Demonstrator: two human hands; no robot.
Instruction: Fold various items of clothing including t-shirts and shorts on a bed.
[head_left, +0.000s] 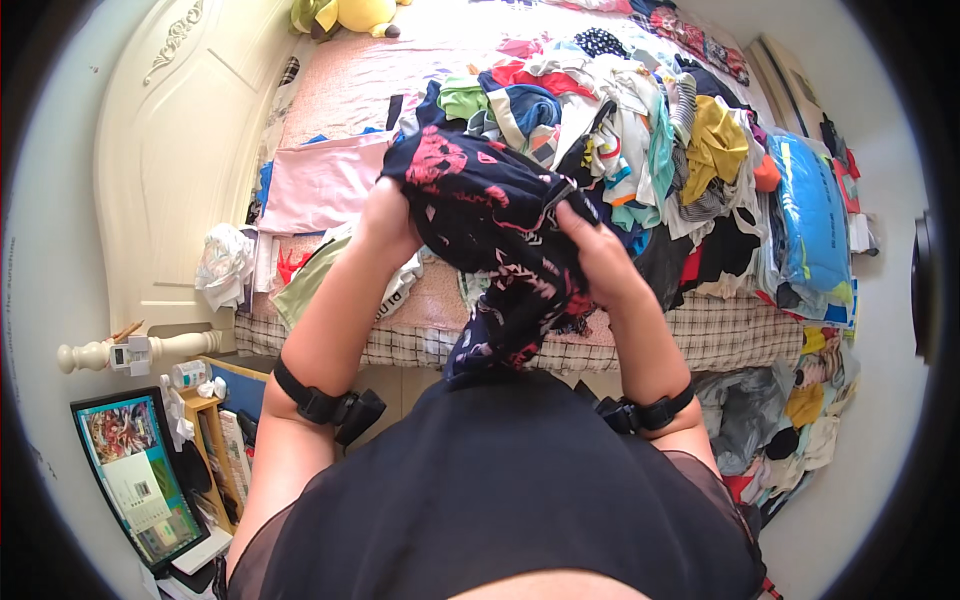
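Note:
Between my two hands hangs a dark garment printed with red, pink and white patterns, its lower end drooping towards my lap. My left hand grips its left side, with the fingers hidden under the cloth. On the other side my right hand pinches a bunched edge, thumb on top. Just beyond the garment lies a large heap of mixed clothes on the bed. A flat pink cloth is spread left of my left hand, and an olive-green garment lies under my left forearm.
The cream headboard rises at left above a computer monitor and a small wooden shelf. At right stands a blue plastic-wrapped pack. More clothes are piled below it. A yellow plush toy sits at the far left.

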